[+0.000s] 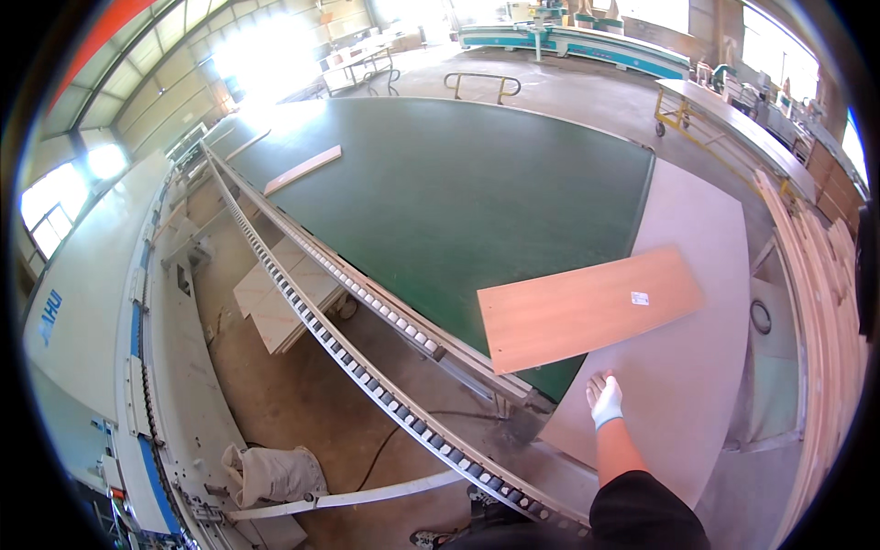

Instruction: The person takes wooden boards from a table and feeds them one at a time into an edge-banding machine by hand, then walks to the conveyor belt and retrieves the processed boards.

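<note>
A reddish-brown rectangular wood panel lies flat, partly on the green conveyor belt and partly on a pale board surface at the right. A small white label sticks to the panel near its right end. My right hand, in a white glove with bare fingertips, is over the pale surface just short of the panel's near edge. Its fingers are extended and nothing shows in them. My left hand is out of view.
Two roller rails run along the belt's left side. A long machine stands far left, with a whitish sack at its foot. Stacked boards sit low beyond the rails. A narrow strip lies on the belt. Long timber strips stand at right.
</note>
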The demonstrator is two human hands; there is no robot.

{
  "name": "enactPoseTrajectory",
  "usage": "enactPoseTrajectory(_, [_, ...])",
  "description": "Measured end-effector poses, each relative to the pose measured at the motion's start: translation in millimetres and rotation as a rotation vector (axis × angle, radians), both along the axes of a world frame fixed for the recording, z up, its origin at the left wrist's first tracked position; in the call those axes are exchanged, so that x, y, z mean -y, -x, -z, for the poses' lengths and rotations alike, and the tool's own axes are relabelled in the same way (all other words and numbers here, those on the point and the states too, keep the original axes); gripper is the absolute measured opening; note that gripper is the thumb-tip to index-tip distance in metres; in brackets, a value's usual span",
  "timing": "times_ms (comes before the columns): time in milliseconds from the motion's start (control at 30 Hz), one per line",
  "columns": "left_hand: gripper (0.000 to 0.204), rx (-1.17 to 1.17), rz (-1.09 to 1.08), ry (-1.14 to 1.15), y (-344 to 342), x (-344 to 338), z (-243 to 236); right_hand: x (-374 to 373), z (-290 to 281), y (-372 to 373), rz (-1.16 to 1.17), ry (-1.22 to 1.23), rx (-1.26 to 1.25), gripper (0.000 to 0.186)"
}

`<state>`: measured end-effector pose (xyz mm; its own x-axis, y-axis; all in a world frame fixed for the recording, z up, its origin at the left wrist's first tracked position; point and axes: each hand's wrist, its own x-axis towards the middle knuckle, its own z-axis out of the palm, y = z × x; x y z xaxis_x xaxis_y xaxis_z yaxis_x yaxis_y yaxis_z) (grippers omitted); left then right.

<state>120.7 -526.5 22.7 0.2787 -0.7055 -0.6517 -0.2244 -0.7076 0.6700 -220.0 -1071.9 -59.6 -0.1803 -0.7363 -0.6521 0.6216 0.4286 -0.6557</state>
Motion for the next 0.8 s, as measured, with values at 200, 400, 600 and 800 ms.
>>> enactPoseTrajectory(200, [0.041,0.137,0.089,-0.088,-10,-47,15,11,-11,-18,0.019,0.038,0.117,0.052])
enactPoseTrajectory(400, [0.036,0.006,0.064,-0.083,-24,-48,86,34,89,87,-0.489,0.835,0.842,0.046])
enactPoseTrajectory(600, [0.037,-0.100,-0.310,0.081,-8,7,10,-17,-29,15,0.131,-0.017,0.131,0.039])
enactPoseTrajectory(800, [0.035,-0.278,-0.478,0.492,-18,175,-83,-81,-70,11,-0.019,0.005,0.158,0.041])
